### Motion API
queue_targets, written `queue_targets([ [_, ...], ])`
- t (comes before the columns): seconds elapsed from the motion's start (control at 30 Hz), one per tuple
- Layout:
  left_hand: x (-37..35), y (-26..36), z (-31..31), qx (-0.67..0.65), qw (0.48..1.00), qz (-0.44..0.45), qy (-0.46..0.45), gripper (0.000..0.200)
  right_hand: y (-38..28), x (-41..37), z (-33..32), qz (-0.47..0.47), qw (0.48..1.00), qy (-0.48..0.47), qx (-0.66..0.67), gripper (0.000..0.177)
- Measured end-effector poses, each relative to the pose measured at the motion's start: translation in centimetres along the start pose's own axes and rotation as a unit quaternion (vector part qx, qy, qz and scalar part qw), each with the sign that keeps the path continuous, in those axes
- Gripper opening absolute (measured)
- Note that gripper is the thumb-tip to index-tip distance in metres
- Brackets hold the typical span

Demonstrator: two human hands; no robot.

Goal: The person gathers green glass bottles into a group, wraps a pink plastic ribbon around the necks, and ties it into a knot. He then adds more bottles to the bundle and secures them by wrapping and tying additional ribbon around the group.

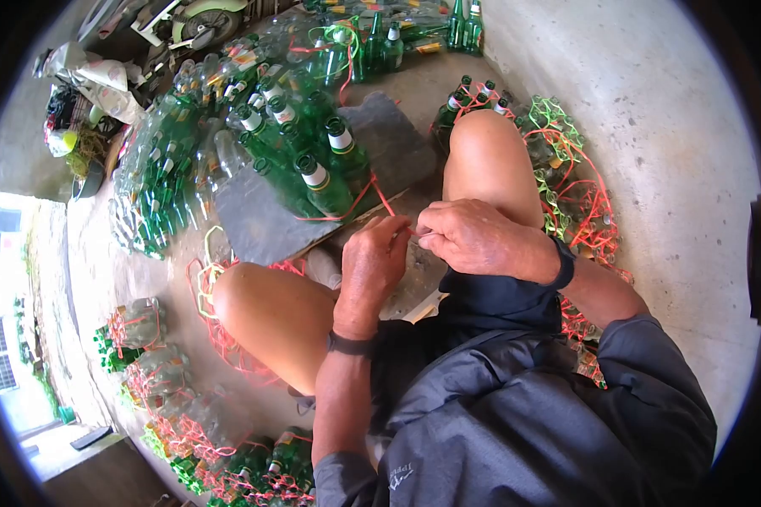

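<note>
Several green glass bottles [320,182] stand bunched upright on a dark slate slab [249,221] in front of my knees. Red plastic twine [381,195] runs round the bunch near its base and leads up to my hands. My left hand [375,258] is closed, with its fingertips pinching the twine. Close beside it, my right hand [465,232] is closed too and pinches the twine from the other side. A short stretch of twine shows between the two hands. Neither hand touches the bottles.
Tied bottle bundles [473,97] stand beyond my right knee, near the concrete wall [651,152]. Red and green twine [579,190] lies along that side. A large heap of bottles [169,160] is at the left. More bundles [156,372] line the lower left. A motorbike [203,25] stands behind.
</note>
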State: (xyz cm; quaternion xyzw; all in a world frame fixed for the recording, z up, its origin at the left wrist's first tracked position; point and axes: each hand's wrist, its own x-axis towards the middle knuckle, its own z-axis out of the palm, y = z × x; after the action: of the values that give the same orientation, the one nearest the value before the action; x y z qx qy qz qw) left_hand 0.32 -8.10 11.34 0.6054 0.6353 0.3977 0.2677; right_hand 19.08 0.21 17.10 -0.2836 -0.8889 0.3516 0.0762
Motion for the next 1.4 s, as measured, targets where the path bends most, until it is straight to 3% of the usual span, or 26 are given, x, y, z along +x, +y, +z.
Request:
queue_targets([
  [0.1, 0.0, 0.7, -0.4, 0.003, 0.999, -0.049, -0.016, 0.017, 0.1, -0.2, 0.3, -0.004, 1.000, 0.028, 0.012, 0.014],
  [0.17, 0.0, 0.2, -0.2, 0.000, 1.000, -0.011, -0.004, 0.018, 0.3, 0.0, 0.6, 0.013, 1.000, -0.019, -0.007, 0.016],
  [0.27, -0.1, -1.1, 0.2, -0.027, 0.999, -0.025, -0.012, 0.018, -0.4, 0.0, 0.4, 0.028, 0.999, -0.025, -0.013, 0.017],
  [0.83, -0.3, -0.5, -0.1, -0.029, 0.997, -0.037, -0.056, 0.021, -0.6, -0.8, 1.6, 0.008, 0.999, -0.010, -0.052, 0.021],
  [1.0, -0.3, -0.7, 0.0, -0.049, 0.996, -0.048, -0.049, 0.021, -0.4, -0.7, 2.0, -0.021, 0.998, 0.042, -0.045, 0.020],
  [1.23, -0.3, 0.0, -0.6, -0.014, 0.997, -0.056, -0.045, 0.019, -0.4, -0.4, 1.9, -0.008, 0.999, -0.022, -0.042, 0.020],
  [1.3, -0.2, 0.5, -0.7, 0.016, 0.997, -0.058, -0.053, 0.017, -0.5, -0.6, 1.8, -0.012, 0.999, 0.015, -0.039, 0.019],
  [1.4, -0.3, 0.3, -0.6, 0.012, 0.998, -0.049, -0.047, 0.014, -0.6, -0.7, 1.6, -0.012, 0.999, -0.006, -0.037, 0.017],
])
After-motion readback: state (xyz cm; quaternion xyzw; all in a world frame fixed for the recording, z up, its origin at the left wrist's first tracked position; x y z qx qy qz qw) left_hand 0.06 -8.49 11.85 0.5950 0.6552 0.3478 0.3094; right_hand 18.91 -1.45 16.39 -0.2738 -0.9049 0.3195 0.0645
